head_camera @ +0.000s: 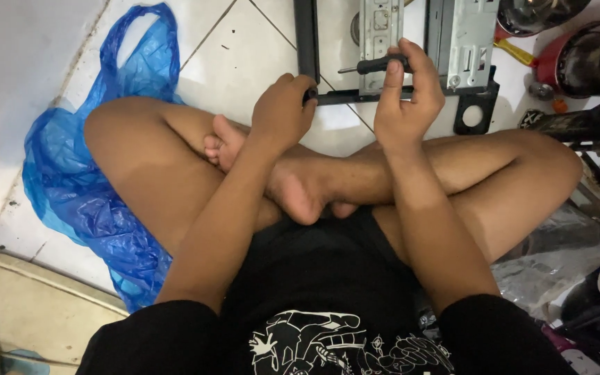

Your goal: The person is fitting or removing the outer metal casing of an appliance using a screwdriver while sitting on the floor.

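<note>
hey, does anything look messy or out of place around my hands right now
Nothing looks spilled or broken. The right hand holds a black screwdriver over a metal bracket, and the left hand rests on the black frame. The only untidy thing is a crumpled blue plastic bag on the tiles.

White tiled floor (244, 62) meets a pale wall (8, 83) on the left; a blue plastic bag (71, 187) lies there.

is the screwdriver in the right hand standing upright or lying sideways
Lying sideways. The screwdriver is held level in the right hand, black handle between the fingers, its shaft pointing left across the grey metal bracket.
</note>
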